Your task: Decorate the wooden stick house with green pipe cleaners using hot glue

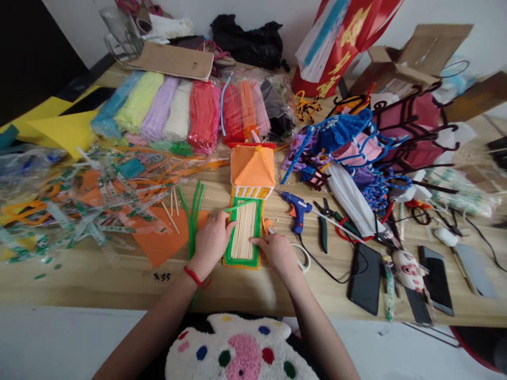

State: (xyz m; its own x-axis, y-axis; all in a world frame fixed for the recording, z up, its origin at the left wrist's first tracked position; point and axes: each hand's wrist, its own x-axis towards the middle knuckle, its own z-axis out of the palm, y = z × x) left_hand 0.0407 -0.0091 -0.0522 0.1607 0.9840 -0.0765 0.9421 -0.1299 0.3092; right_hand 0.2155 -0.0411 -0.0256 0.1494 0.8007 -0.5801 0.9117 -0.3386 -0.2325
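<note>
A small craft model house [252, 166] stands on the table, with an orange roof and white-striped walls. Its base [244, 232] extends toward me, covered in thin wooden sticks and edged with green fuzzy pipe cleaner. My left hand [213, 236] is closed at the base's left edge, pinching a green pipe cleaner [246, 203] that slants across the sticks' far end. My right hand [278, 255] grips the right edge, thumb over the green border, other fingers partly hidden. A white loop [304, 258] shows beside it, partly covered. Loose green pipe cleaners [194, 216] lie left.
A blue glue gun [298, 209] and green-handled pliers [323, 232] lie right. Bundled pipe cleaners [152, 108] line the back. An orange sheet [158, 240] and plastic scraps [99, 200] cover the left; phones [364, 277] and finished crafts [356, 142] crowd the right.
</note>
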